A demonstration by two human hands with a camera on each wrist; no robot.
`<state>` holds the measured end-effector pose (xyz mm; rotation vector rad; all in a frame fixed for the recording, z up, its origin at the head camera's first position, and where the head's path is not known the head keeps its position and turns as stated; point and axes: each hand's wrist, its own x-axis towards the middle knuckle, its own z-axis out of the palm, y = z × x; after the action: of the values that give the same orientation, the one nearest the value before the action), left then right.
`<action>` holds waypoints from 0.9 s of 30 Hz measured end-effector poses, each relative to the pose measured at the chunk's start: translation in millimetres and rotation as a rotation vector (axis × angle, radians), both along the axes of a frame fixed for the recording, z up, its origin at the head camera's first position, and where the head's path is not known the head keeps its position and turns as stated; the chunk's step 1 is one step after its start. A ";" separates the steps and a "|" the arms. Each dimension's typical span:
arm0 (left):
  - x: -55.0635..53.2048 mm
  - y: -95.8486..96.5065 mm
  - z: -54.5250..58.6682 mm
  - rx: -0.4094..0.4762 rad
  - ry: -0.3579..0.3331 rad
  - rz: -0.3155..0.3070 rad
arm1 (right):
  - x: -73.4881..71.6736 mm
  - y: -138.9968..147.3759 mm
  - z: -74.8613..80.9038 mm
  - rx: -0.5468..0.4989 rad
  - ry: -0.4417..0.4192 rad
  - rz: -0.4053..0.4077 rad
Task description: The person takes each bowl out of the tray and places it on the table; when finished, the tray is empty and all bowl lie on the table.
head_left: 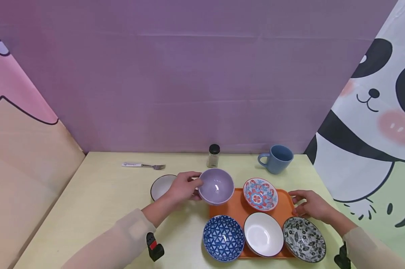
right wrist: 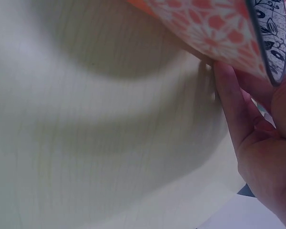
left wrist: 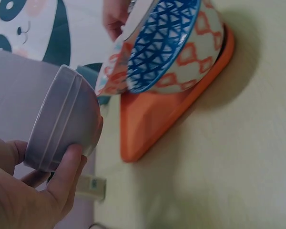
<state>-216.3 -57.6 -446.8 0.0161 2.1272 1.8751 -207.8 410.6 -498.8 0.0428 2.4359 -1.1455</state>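
My left hand [head_left: 184,186] holds a lilac bowl [head_left: 216,186] by its left rim, tilted, above the back left corner of the orange tray [head_left: 237,207]. From the left wrist, the thumb and fingers grip this bowl [left wrist: 69,119] from below. My right hand [head_left: 311,205] is at the tray's right edge, fingers at its side, next to the black-and-white leaf-patterned bowl [head_left: 304,239]. Also on the tray are a red-and-blue patterned bowl [head_left: 260,194], a white bowl [head_left: 263,234] and a blue triangle-patterned bowl [head_left: 223,238], which reaches over the left edge.
Behind my left hand sits a dark-rimmed white dish [head_left: 161,186], partly covered. A fork [head_left: 143,165] lies at the back left. A black-lidded jar [head_left: 213,156] and a blue mug [head_left: 277,159] stand near the back edge, before a purple backdrop [head_left: 195,82].
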 end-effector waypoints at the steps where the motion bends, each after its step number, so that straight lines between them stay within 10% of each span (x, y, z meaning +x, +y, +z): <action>1: -0.2 -3.8 2.5 0.003 0.001 0.007 | 0.3 -0.4 0.2 0.000 -0.001 -0.001; 27: 22.5 -144.7 28.4 0.023 0.012 0.130 | -1.1 -6.1 5.7 0.053 0.011 0.020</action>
<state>-193.8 -202.3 -418.3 -0.1087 2.1625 1.9760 -208.8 404.4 -493.0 0.0288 2.4703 -1.0756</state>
